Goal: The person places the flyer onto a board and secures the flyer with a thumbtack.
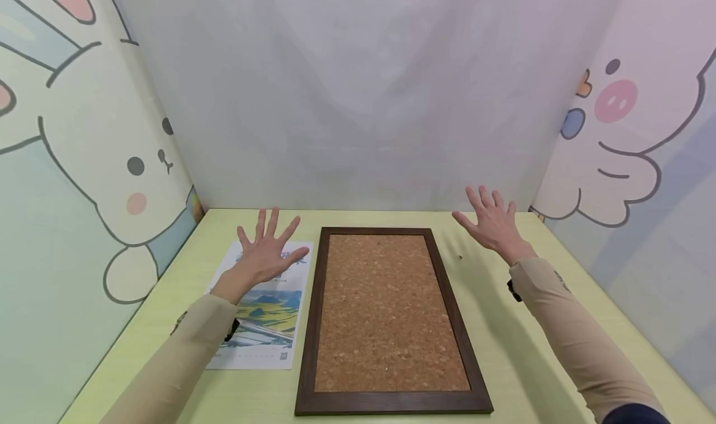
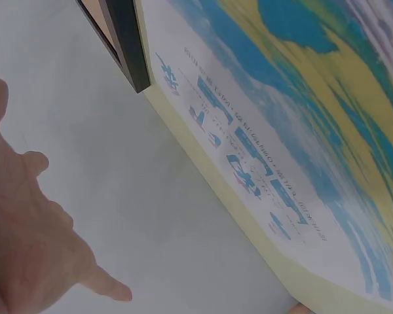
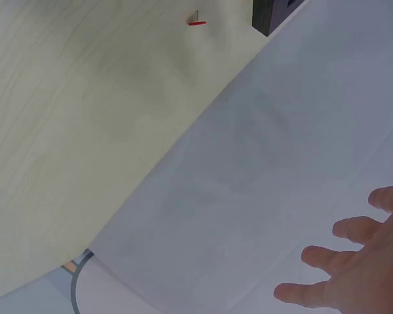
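The left hand (image 1: 260,259) and its beige sleeve (image 1: 173,365) hide part of the printed poster (image 1: 276,331), covering some of its blue heading and the left of its landscape picture; the small print is too fine to read, and a QR code sits at its lower right. Both this hand and the right hand (image 1: 492,222) are raised with fingers spread, holding nothing: the left above the poster, the right beyond the right side of the cork board (image 1: 391,312). The board lies flat in its dark brown frame between them, just beside the poster, in full view from the head but cut to a corner in each wrist view. A thumbtack (image 3: 196,23), only a speck from above, shows its red head in the right wrist view, near the board's far right corner. The surface (image 1: 252,393) is pale yellow-green with faint wood grain, shadowed at right. A plain grey-white backdrop (image 1: 358,113) rises behind, flanked by walls printed with a cartoon rabbit (image 1: 106,181) and a cartoon bird (image 1: 621,138), both cropped by the picture's edges.
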Demonstrator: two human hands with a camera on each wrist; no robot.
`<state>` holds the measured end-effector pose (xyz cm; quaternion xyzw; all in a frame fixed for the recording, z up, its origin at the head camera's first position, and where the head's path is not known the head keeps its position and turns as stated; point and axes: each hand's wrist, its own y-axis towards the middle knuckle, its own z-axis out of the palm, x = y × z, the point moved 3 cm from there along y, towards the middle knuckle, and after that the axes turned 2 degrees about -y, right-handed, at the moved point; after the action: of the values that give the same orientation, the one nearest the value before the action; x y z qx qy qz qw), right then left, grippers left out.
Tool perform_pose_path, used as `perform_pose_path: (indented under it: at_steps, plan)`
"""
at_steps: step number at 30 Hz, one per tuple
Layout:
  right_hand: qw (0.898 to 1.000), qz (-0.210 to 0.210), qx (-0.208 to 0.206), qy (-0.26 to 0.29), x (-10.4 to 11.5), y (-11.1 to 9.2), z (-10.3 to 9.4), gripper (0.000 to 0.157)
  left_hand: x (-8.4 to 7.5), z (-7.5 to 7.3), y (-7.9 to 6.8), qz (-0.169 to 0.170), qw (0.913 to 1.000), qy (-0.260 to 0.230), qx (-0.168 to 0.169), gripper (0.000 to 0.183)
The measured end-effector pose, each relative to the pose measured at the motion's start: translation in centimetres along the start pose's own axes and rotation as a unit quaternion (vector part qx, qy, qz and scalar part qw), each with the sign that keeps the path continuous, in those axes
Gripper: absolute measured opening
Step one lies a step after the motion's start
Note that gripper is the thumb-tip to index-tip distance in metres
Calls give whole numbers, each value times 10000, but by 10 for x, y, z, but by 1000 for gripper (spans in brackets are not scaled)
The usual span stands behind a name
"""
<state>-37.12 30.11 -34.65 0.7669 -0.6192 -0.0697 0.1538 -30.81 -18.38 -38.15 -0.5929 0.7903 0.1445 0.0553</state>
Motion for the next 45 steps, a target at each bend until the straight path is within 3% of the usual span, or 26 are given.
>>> perform_pose_path:
  at_steps: [9,18,23,28,35,45]
  plan:
    - [10000,-56,-6,45,-1,-2,1,80,10,-11,-17,-282,9996,-6,-78,79]
    - [9999,-71,116,82,-3,-4,4,80,28,-16,-68,-816,9966,-23,-120,81]
    - [9997,-89,198,83,-3,-6,4,80,39,-9,-95,-1115,9936,74,141,81]
    - [9997,-84,232,92,-5,-8,4,79,49,-3,-115,-1470,9879,152,467,95]
    - [9993,-155,315,152,-7,-9,4,80,62,-4,-131,-2200,9716,111,867,116]
    - [9980,-437,339,313,-10,-11,10,79,72,-1,-138,-2688,9557,16,1201,108]
